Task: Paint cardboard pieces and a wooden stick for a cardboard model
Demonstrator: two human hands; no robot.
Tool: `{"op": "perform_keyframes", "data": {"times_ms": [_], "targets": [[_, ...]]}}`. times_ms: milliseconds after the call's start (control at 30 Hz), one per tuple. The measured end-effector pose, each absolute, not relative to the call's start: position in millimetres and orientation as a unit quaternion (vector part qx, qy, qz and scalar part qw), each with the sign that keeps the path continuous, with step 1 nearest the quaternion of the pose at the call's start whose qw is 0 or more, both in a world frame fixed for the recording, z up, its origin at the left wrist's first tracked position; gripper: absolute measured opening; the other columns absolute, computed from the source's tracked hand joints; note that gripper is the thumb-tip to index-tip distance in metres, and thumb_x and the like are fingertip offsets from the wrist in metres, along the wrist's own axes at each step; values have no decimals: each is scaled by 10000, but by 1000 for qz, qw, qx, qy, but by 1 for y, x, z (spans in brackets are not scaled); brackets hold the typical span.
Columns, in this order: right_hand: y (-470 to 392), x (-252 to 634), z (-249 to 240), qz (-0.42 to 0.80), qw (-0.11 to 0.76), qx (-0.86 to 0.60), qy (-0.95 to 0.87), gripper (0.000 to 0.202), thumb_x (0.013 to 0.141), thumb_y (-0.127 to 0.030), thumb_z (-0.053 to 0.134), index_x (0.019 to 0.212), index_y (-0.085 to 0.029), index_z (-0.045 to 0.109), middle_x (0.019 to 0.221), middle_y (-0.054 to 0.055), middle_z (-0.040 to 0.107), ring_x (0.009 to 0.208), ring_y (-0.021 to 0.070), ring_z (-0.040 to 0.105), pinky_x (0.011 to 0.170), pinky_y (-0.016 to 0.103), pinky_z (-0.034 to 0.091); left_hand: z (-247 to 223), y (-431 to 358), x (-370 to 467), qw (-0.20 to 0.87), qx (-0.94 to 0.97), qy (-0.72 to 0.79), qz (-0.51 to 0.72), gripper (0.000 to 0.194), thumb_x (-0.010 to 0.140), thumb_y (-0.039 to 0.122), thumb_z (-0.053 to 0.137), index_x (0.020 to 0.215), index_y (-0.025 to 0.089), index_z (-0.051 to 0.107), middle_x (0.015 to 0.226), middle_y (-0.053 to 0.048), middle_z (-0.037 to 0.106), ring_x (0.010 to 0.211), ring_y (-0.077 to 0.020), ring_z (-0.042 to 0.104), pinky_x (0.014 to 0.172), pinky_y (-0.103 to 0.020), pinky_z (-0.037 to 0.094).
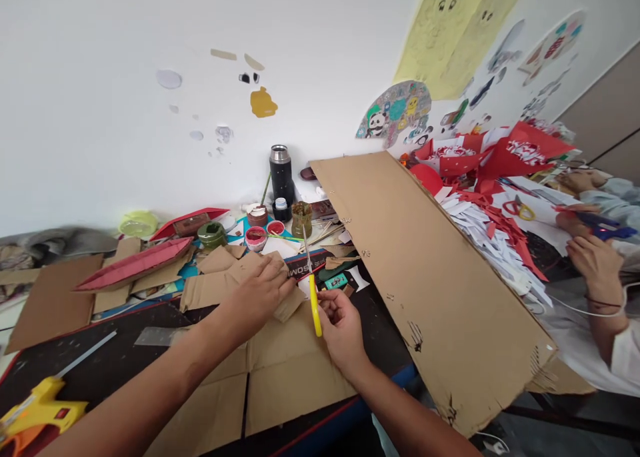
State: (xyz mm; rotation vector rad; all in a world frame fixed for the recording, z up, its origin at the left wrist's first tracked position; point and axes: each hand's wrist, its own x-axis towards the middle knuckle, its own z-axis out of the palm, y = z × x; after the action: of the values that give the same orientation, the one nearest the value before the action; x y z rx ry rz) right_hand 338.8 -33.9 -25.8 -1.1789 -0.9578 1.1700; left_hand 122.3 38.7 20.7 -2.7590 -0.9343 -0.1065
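Near left of you: yellow glue gun (44, 407) on the desk (55, 347) | left, farther off: long pointed pink piece (137, 265), jar of green paint (211, 236) | ahead of you: black flask (281, 178) by the wall (125, 17) | up on it: yellow sheet (445, 44), panda cutout (376, 120) | your right: red paper (535, 144), white paper strips (480, 237), scissors (519, 204) with red and yellow handles

Dk table (117, 387) w/ glue gun (47, 407) at L, flat cardboard (295, 380) nr front, paint jars (212, 236) & flask (281, 177) twd back.
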Motion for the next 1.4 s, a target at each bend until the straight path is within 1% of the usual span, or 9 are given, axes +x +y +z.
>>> {"op": "perform_keyframes", "data": {"times_ms": [100, 200, 367, 600, 733, 1000, 1200, 1300, 1400], "targets": [[-34, 340, -27, 512, 569, -501, -405, 297, 848, -437, 864, 977, -203, 736, 687, -33, 571, 602, 139, 471, 546, 250, 396, 34, 30, 112, 126, -920, -370, -26, 585, 891, 118, 684, 1471, 174, 733, 1320, -171, 816, 1401, -380, 655, 1354, -565, 327], [-33, 341, -27, 519, 566, -502, -397, 312, 851, -452, 859, 985, -200, 731, 715, -23, 601, 616, 140, 496, 569, 258, 415, 40, 29, 96, 117, -896, -427, 5, 636, 835, 242, 770, 1465, 157, 729, 1277, -189, 827, 1346, -418, 675, 1319, -589, 354], [-31, 341, -27, 526, 552, -506, -403, 311, 842, -453, 856, 973, -198, 733, 696, -35, 575, 612, 138, 491, 570, 260, 411, 34, 44, 84, 118, -858, -497, 47, 678, 843, 325, 757, 1484, 111, 701, 1216, -225, 827, 1298, -452, 684, 1276, -597, 349], [-32, 343, -24, 527, 540, -510, -412, 304, 850, -467, 827, 991, -220, 719, 706, -24, 571, 632, 156, 498, 562, 266, 427, 25, 60, 86, 64, -859, -505, 48, 621, 898, 353, 670, 1465, 100, 676, 1262, -250, 804, 1249, -468, 686, 1131, -582, 447], [-31, 343, -24, 527, 526, -516, -423, 304, 853, -476, 819, 991, -228, 710, 705, -25, 576, 626, 157, 507, 564, 272, 431, 29, 60, 83, 25, -861, -506, 51, 661, 886, 308, 667, 1521, 129, 634, 1282, -218, 793, 1254, -452, 681, 1070, -545, 487], [-30, 344, -23, 529, 520, -517, -427, 288, 846, -442, 813, 997, -223, 703, 714, -31, 569, 633, 155, 491, 578, 278, 423, 39, 75, 71, 25, -872, -481, 83, 696, 893, 281, 639, 1569, 113, 616, 1429, -236, 741, 1383, -448, 622, 1168, -562, 468], [-30, 346, -23, 520, 522, -526, -426, 279, 848, -441, 810, 999, -229, 711, 721, -23, 583, 649, 165, 507, 588, 282, 451, 42, 69, 63, -7, -860, -510, 22, 833, 961, 423, 699, 1706, 134, 465, 1649, -225, 630, 1529, -446, 545, 1267, -580, 419], [-30, 346, -22, 522, 520, -526, -427, 276, 845, -441, 813, 995, -235, 706, 728, -17, 601, 658, 170, 526, 594, 286, 467, 39, 40, 48, -32, -865, -498, -46, 727, 1019, 491, 661, 1668, 186, 537, 1659, -187, 636, 1568, -419, 528, 1304, -580, 406], [-30, 346, -22, 525, 514, -527, -427, 280, 841, -444, 820, 989, -238, 700, 725, -18, 603, 650, 170, 523, 588, 287, 463, 26, -8, 38, -95, -880, -462, -54, 708, 992, 544, 717, 1626, 247, 610, 1667, -149, 652, 1562, -388, 563, 1288, -553, 461]]}}
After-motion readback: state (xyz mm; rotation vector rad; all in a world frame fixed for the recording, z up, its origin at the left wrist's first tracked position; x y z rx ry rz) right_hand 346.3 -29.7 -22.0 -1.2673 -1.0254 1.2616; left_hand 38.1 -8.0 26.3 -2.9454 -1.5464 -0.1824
